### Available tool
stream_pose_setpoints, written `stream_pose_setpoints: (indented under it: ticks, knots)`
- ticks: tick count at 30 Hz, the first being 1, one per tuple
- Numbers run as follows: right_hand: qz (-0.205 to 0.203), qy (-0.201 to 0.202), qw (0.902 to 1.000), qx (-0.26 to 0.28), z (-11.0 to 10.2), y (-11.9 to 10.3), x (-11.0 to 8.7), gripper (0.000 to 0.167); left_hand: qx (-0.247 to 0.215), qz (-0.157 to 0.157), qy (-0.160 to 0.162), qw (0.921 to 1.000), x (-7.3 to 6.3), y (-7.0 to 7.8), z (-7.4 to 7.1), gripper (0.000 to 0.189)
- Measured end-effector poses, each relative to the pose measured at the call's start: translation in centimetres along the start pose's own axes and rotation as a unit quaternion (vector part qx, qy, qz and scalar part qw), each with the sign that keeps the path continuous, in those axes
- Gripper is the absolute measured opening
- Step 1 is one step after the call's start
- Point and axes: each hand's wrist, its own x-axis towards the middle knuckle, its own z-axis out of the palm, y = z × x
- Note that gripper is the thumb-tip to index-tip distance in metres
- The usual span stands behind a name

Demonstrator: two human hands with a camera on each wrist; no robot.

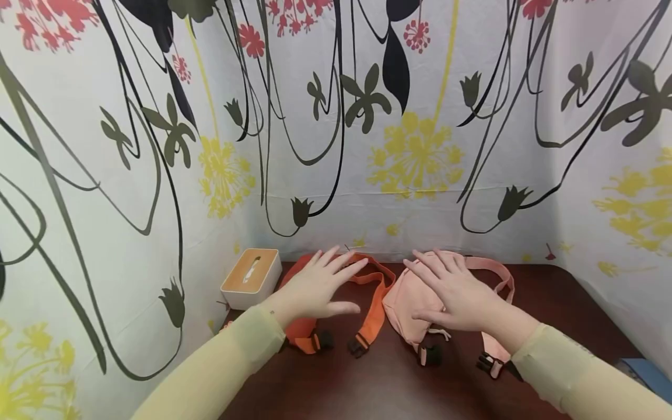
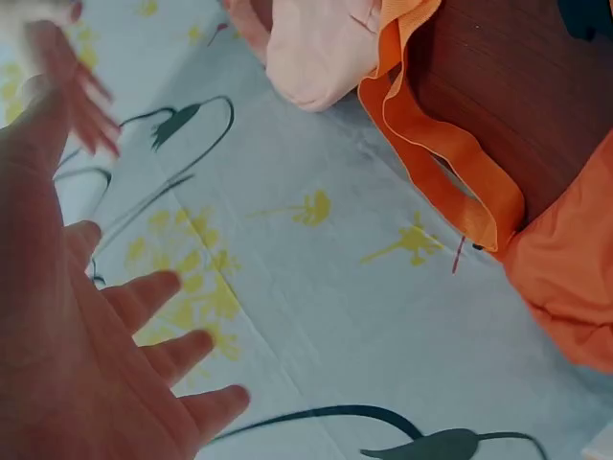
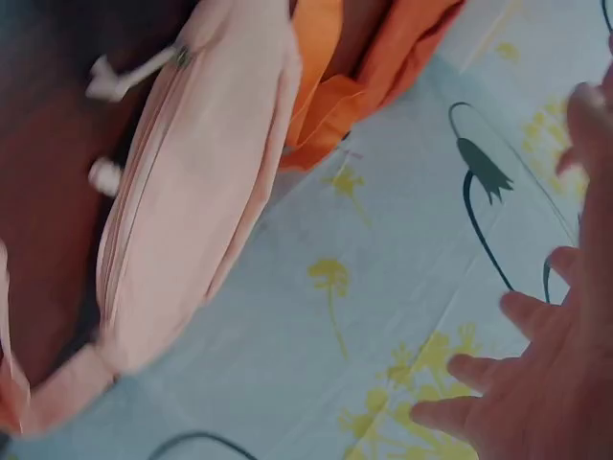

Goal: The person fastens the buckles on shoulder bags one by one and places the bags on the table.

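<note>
My left hand, fingers spread and straight, is held out over an orange waist bag and hides much of it. Its orange strap loops to the right and ends in a black buckle. To the right, my right hand is likewise spread over a pink waist bag. That bag's pink strap curves round behind the hand, with black buckle parts near the front. Both palms show nothing held in the wrist views. In the right wrist view a pale zip pull hangs from the pink bag.
A white tissue box with a wooden top stands at the back left of the dark red-brown table. Flower-patterned cloth walls in the back and both sides. Something blue lies at the right edge.
</note>
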Motion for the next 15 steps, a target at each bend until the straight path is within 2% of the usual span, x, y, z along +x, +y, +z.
stream_pose_setpoints:
  ticks: [5,8,15]
  knots:
    - [-0.008,-0.017,0.9991,0.038,2.9,-1.0,1.1,0.082,-0.034,-0.029,0.012,0.9989,-1.3,-1.3,1.3,0.095]
    - [-0.001,-0.041,0.9964,0.075,4.8,-2.2,1.4,0.077,-0.058,-0.062,0.016,0.9963,-2.1,-2.0,2.8,0.095]
    - [-0.008,-0.054,0.9884,0.142,8.4,-5.2,1.9,0.063,-0.14,-0.127,0.001,0.9819,-4.3,-3.1,6.7,0.084]
